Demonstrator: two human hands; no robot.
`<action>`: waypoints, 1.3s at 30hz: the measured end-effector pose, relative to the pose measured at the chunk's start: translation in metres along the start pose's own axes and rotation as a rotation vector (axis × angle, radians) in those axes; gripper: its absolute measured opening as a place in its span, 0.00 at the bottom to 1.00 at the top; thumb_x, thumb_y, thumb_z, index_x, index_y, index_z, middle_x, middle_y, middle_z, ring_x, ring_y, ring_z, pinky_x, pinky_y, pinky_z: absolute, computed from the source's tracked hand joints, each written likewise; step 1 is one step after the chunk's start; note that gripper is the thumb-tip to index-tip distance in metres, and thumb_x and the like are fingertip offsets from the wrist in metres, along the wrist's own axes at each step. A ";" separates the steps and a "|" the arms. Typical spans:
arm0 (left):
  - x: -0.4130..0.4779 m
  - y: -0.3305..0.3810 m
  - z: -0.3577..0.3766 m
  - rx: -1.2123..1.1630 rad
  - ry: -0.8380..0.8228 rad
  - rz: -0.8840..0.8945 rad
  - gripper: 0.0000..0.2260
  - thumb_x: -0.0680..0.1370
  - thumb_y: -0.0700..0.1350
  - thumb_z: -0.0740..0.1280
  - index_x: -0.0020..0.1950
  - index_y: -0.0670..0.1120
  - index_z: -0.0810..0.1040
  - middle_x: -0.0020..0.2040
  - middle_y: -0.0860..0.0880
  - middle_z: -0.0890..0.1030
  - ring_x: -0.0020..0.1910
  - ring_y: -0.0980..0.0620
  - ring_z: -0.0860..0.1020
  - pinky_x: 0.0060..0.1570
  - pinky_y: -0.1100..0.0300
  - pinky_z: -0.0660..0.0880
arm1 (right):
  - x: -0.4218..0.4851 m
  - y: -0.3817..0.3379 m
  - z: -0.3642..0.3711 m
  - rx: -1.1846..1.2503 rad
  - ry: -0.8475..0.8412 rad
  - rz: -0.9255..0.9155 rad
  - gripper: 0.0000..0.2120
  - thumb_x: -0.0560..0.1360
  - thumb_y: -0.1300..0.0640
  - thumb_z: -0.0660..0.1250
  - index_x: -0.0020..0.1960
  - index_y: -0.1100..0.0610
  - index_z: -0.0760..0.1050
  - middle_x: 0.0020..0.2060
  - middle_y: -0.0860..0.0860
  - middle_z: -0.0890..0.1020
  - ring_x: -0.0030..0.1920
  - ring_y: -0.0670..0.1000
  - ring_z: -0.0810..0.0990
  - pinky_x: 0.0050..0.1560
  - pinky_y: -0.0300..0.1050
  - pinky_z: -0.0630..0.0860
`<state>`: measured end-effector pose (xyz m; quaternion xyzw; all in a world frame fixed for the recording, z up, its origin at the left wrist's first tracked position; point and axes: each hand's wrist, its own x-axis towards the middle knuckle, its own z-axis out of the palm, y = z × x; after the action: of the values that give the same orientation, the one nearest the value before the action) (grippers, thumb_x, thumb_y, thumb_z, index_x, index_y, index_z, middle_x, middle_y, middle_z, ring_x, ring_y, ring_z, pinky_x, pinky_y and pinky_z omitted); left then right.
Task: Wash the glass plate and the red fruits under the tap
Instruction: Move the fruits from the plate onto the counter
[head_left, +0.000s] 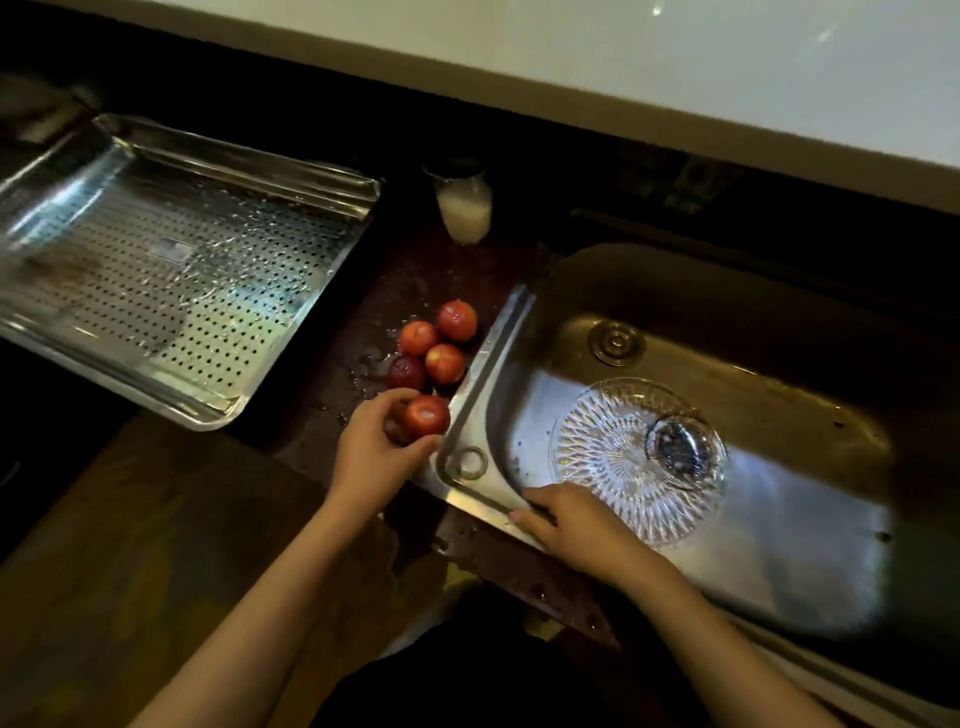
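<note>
Left hand (374, 441) curls round one red fruit (428, 415) at the sink (498, 343) rim, 4 other fruits (441, 345) nr it on the counter (363, 291). Right hand (571, 525) lies flat, holding nothing, just beside the glass plate (613, 462) in the sink. Risk: wet fruit slips & chips the plate.

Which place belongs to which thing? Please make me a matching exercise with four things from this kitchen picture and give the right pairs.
Things:
1. glass plate
2. perforated steel tray
3. nearest red fruit
4. tumbler of whitish liquid

Places:
A. gripped in the left hand
B. lying in the sink
C. standing on the counter, farthest back
D. on the counter, far left

Pairs: 1-B, 2-D, 3-A, 4-C
</note>
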<state>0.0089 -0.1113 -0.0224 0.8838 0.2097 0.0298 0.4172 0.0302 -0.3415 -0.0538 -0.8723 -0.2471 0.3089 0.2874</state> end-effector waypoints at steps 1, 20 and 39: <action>-0.001 -0.006 -0.004 0.020 0.021 -0.025 0.22 0.65 0.46 0.77 0.56 0.54 0.75 0.51 0.51 0.75 0.46 0.58 0.73 0.43 0.68 0.67 | 0.000 0.000 0.002 -0.012 0.005 0.005 0.16 0.77 0.44 0.61 0.49 0.56 0.78 0.40 0.56 0.81 0.44 0.56 0.79 0.36 0.44 0.64; 0.002 -0.023 -0.016 0.167 -0.064 -0.025 0.26 0.69 0.49 0.74 0.64 0.47 0.69 0.60 0.45 0.70 0.57 0.48 0.72 0.54 0.60 0.68 | -0.008 0.002 0.019 0.068 0.121 0.130 0.17 0.75 0.42 0.62 0.53 0.53 0.79 0.40 0.56 0.83 0.41 0.51 0.80 0.45 0.46 0.74; 0.071 0.070 0.183 0.551 -0.734 -0.024 0.26 0.77 0.46 0.63 0.71 0.36 0.61 0.71 0.37 0.66 0.70 0.40 0.66 0.67 0.54 0.66 | -0.037 0.114 -0.022 0.269 0.298 0.773 0.19 0.77 0.52 0.62 0.62 0.63 0.73 0.61 0.60 0.78 0.59 0.58 0.76 0.55 0.45 0.71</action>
<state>0.1390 -0.2556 -0.0981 0.9114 0.0584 -0.3468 0.2138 0.0486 -0.4529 -0.0997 -0.8906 0.1839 0.2941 0.2942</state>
